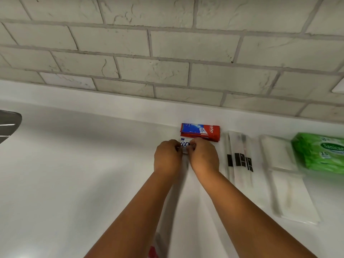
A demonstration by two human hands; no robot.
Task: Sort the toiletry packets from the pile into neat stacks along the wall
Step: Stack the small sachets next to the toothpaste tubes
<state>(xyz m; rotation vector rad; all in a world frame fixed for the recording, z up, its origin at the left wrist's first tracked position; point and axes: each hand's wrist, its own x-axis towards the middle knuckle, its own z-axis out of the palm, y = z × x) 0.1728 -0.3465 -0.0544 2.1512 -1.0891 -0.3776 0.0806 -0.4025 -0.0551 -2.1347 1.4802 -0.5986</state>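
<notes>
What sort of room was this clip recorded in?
Probably a bathroom or kitchen counter at home: a white countertop runs along a pale brick-pattern tiled wall, and toothpaste sachets and a green wet-wipes pack lie along it.

"Sanicar" on green wipes pack point(323, 153)

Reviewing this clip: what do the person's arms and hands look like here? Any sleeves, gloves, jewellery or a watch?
Both forearms are bare up to the bottom edge of the picture, with no sleeves in view. The left hand and right hand wear no gloves. No rings, bracelets or watch show on the parts facing the camera.
</notes>
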